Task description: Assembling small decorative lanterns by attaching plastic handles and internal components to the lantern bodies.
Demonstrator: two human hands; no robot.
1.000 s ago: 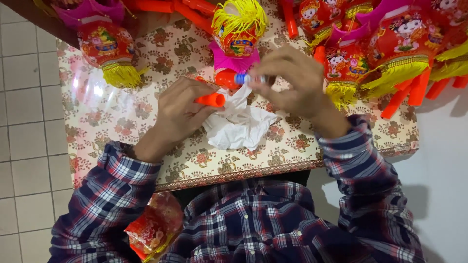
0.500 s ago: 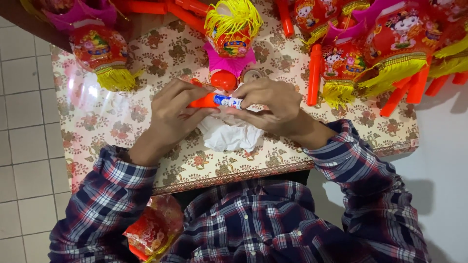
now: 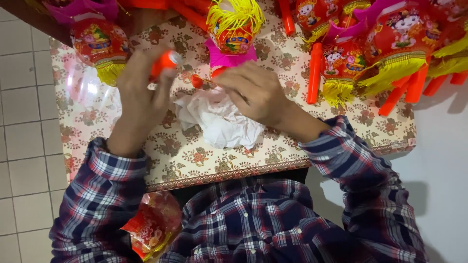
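My left hand (image 3: 141,97) is raised over the table's left part and grips a short orange-red plastic handle (image 3: 165,63) whose pale end points right. My right hand (image 3: 256,92) rests lower, over a crumpled white wrapper (image 3: 219,124), its fingertips pinching a small red cap-like piece (image 3: 197,80). Just beyond both hands stands a red paper lantern (image 3: 235,39) with a pink collar and a yellow tassel top. The two hands are apart.
The table's floral cloth (image 3: 195,158) ends at a front edge close to my chest. More red lanterns with yellow fringe (image 3: 390,53) and loose orange sticks (image 3: 314,73) crowd the back and right. Another lantern (image 3: 100,44) sits back left. A red bag (image 3: 151,226) lies in my lap.
The hands were joined on the orange handle above the wrapper. Now my left hand has carried the handle up and left, while my right hand stays by the wrapper.
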